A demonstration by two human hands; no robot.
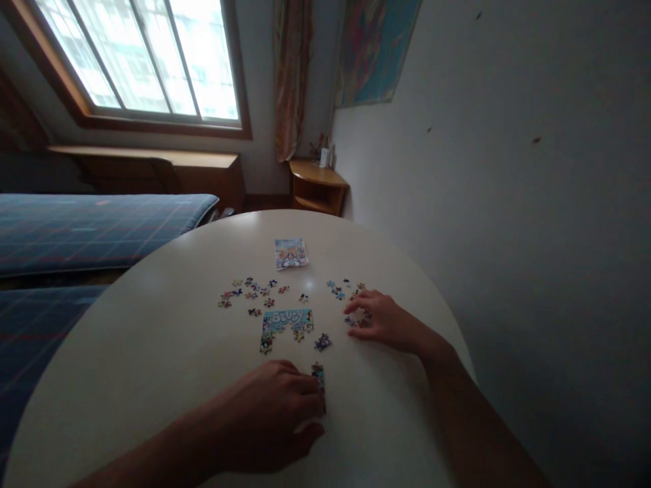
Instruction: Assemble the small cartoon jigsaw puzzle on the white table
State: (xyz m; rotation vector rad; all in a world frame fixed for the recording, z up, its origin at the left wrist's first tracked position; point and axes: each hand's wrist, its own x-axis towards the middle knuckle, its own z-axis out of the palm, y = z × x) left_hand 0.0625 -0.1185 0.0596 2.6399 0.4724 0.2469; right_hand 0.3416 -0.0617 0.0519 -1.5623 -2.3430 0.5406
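Observation:
My left hand [272, 413] rests near the front of the round white table [152, 352], its fingers curled around a small joined strip of puzzle pieces [318, 375]. Farther right, my right hand [379, 318] lies among loose puzzle pieces [343, 290], with the fingers bent over one or two of them. Between the hands lies a partly assembled puzzle section [285, 324] with a blue top edge. A small clump of joined pieces [322, 342] sits just right of it. More loose pieces [249, 293] are scattered at its upper left.
A small printed picture card [291, 253] lies farther back on the table. Blue plaid beds [91, 227] are at the left, a wooden corner shelf [318, 184] stands under the window [142, 57], and a white wall [508, 169] runs close along the right.

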